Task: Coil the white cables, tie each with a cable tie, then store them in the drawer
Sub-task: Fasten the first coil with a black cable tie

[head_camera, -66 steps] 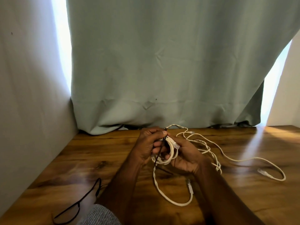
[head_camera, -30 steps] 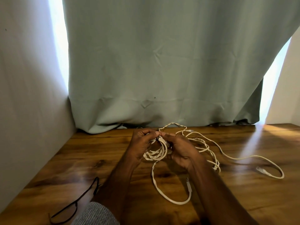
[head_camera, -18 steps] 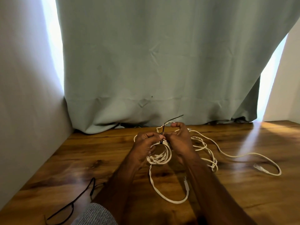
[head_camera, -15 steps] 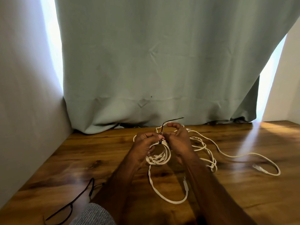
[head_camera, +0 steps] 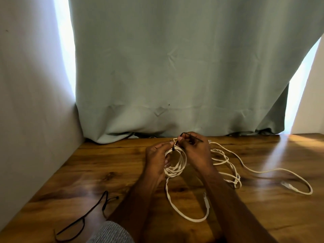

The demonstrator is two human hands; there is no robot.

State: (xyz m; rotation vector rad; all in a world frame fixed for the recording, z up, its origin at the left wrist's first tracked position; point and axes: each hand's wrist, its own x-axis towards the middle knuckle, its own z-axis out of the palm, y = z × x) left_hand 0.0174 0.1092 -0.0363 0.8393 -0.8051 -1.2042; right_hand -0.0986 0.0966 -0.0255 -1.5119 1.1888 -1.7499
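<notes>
A coiled white cable hangs between my two hands above the wooden table. My left hand grips the coil's left side. My right hand pinches a thin black cable tie that wraps the top of the coil, its tail sticking out to the right. A loose end of the coiled cable with its plug trails toward me on the table. A second white cable lies in loose tangles to the right, ending in a plug.
More black cable ties lie at the front left of the table. A grey-green curtain hangs along the table's back edge. A pale wall closes off the left side. No drawer is in view.
The black tie has gone around the coil's top. My right hand has moved up and now pulls the tie's tail out to the right. The coil has stayed between my hands.
</notes>
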